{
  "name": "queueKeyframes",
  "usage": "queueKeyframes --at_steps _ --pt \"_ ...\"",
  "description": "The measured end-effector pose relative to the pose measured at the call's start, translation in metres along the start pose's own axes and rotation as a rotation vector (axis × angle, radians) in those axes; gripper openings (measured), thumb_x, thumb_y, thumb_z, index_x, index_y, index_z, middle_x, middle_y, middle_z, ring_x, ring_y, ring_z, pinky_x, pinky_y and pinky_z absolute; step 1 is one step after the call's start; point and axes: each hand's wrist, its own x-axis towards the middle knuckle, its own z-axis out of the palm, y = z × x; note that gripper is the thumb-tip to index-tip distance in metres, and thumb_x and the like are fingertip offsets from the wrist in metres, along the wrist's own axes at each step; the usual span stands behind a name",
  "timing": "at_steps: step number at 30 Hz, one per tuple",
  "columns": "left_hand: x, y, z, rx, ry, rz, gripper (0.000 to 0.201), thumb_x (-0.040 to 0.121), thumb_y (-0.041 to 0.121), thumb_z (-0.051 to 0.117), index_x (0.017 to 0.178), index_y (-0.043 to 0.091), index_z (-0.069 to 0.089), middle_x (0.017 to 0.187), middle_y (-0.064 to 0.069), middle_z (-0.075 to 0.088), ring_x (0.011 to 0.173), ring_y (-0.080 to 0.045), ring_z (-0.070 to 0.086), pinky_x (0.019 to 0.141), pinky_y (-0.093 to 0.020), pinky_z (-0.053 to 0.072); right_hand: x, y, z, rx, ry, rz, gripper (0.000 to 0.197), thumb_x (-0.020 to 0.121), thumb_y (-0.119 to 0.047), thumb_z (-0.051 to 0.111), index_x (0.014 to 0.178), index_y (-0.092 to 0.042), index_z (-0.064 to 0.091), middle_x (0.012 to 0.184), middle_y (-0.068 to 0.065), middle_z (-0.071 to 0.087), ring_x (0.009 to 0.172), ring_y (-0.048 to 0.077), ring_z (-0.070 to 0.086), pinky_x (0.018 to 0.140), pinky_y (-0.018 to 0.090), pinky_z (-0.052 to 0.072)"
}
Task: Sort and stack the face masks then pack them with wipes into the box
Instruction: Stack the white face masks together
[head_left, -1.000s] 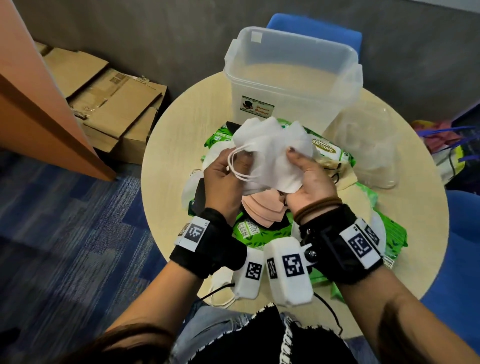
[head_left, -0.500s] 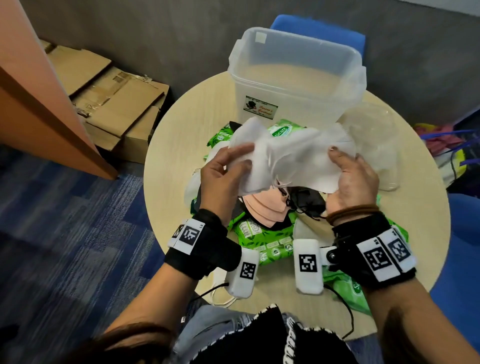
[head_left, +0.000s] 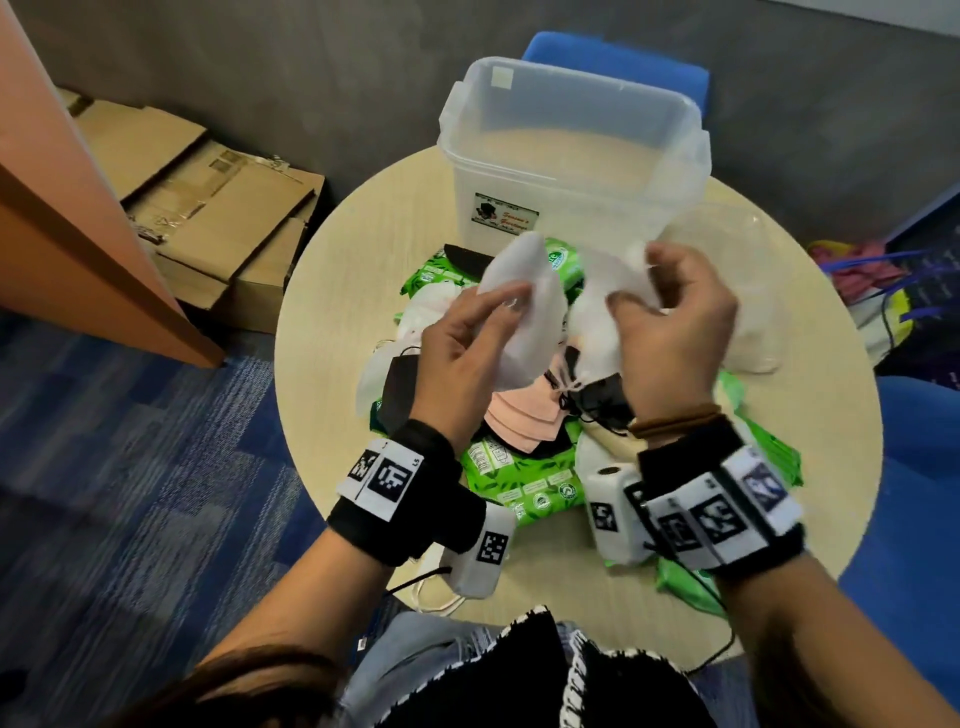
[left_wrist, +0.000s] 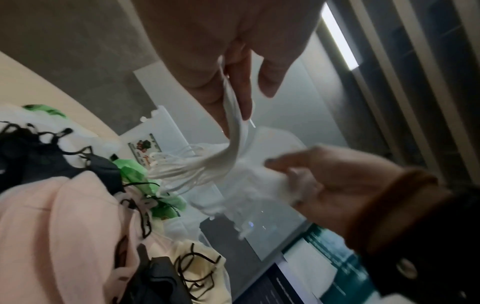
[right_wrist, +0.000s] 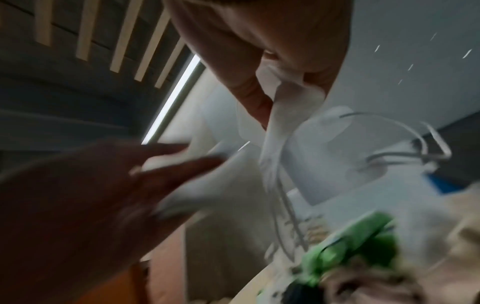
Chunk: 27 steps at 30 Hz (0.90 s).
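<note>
Both hands hold white face masks above the pile, just in front of the clear plastic box. My left hand pinches a folded white mask between thumb and fingers. A second, crumpled white bunch is gripped by my right hand, with ear loops trailing between the two. On the round table under the hands lie pink masks, black masks, a cream mask and green wipes packs. The right wrist view is blurred; there the right hand pinches white mask fabric.
The box stands open at the table's far edge, with its clear lid lying to its right. A blue chair stands behind it. Flattened cardboard boxes lie on the floor at left, beside an orange panel.
One second ago the hands held the white masks bunched together, then pulled them wide apart. Now the hands are closer again and higher, each with its own white mask part.
</note>
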Motion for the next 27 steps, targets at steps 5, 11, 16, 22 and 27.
queueKeyframes --at_steps 5,11,16,22,27 --pt "0.005 0.009 0.010 -0.053 -0.067 -0.064 0.024 0.081 0.047 0.066 0.079 0.025 0.074 0.085 0.002 0.062 0.083 -0.018 0.059 0.078 -0.038 0.047 -0.028 -0.016 0.025 0.011 -0.340 0.016 0.050 0.075 -0.012 0.069 0.124 -0.009 0.062 0.108 0.004 0.056 0.094 0.011 0.061 0.089 0.022 0.050" --pt "0.009 0.007 -0.008 -0.137 0.079 -0.174 0.018 0.085 0.013 0.070 0.093 -0.003 0.070 0.087 -0.014 0.064 0.077 -0.020 0.059 0.069 -0.028 0.049 -0.026 -0.020 0.011 0.188 -0.578 0.084 0.048 0.074 0.000 0.052 0.120 -0.005 0.064 0.119 0.002 0.063 0.101 0.001 0.064 0.090 0.020 0.051" --pt "0.011 0.009 -0.015 -0.390 0.021 -0.354 0.045 0.086 0.030 0.059 0.114 -0.005 0.063 0.107 -0.021 0.065 0.092 -0.029 0.064 0.077 -0.036 0.053 -0.017 -0.019 0.009 0.119 -0.651 -0.032 0.031 0.080 0.003 0.053 0.103 -0.004 0.072 0.102 -0.001 0.070 0.098 0.008 0.065 0.090 0.020 0.050" --pt "0.008 0.010 -0.015 -0.285 0.014 -0.272 0.017 0.093 0.004 0.056 0.099 -0.008 0.066 0.088 -0.019 0.071 0.076 -0.025 0.067 0.067 -0.030 0.057 -0.014 -0.010 0.018 -0.086 -0.532 -0.274 0.036 0.079 -0.006 0.068 0.113 -0.016 0.063 0.089 -0.003 0.053 0.076 0.011 0.056 0.075 0.018 0.048" --pt "0.004 0.006 -0.022 -0.274 -0.033 -0.218 0.026 0.088 0.014 0.064 0.101 -0.007 0.069 0.108 -0.029 0.062 0.094 -0.031 0.062 0.088 -0.047 0.051 -0.002 -0.006 0.019 -0.201 -0.530 -0.336 0.017 0.074 -0.018 0.077 0.088 -0.014 0.069 0.093 0.000 0.049 0.084 0.011 0.052 0.076 0.016 0.043"
